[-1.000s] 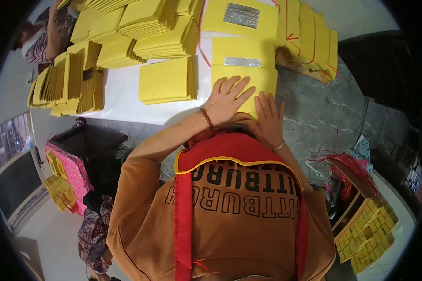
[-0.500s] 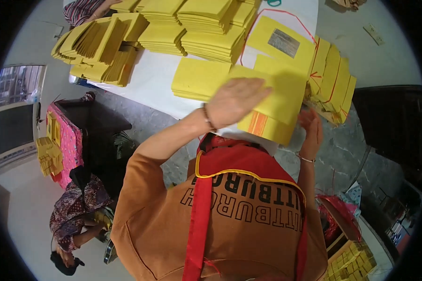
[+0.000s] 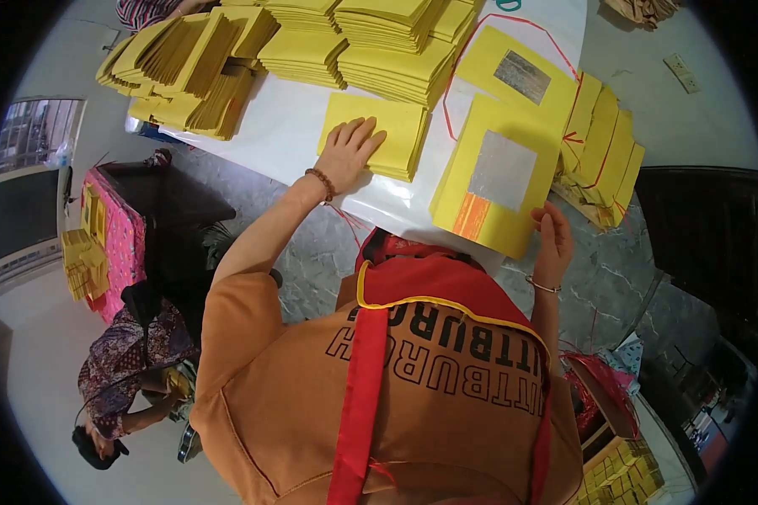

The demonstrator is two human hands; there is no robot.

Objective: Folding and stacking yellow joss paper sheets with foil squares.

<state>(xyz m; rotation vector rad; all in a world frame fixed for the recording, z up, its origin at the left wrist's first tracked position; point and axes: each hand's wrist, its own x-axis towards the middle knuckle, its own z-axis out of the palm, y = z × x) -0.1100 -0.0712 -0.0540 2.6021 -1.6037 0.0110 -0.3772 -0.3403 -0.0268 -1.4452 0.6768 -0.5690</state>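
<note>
My left hand point(image 3: 354, 150) lies flat, its fingers a little spread, on a small stack of folded yellow paper point(image 3: 396, 135) near the table's front edge. To its right is a pile of yellow paper sheets point(image 3: 455, 181), overhanging that edge slightly. Its top sheet carries a silver-grey rectangle point(image 3: 503, 168) and an orange striped patch point(image 3: 472, 215). My right hand point(image 3: 554, 244) is at the pile's right edge, fingers loosely bent and apart from the thumb, with nothing visible in them. Behind the pile lies another yellow sheet with a darker silver rectangle point(image 3: 522, 77).
Tall stacks of folded yellow paper point(image 3: 392, 67) fill the far side of the white table point(image 3: 290, 114). Red cord point(image 3: 449, 105) loops around the right pile; tied yellow bundles point(image 3: 602, 139) stand beyond it. Green scissor handles point(image 3: 507, 4) show at the back. Another person point(image 3: 139, 362) sits lower left.
My left hand has moved left from the right pile onto the small folded stack, uncovering the silver-grey rectangle. My right hand stays beside the pile's right edge.
</note>
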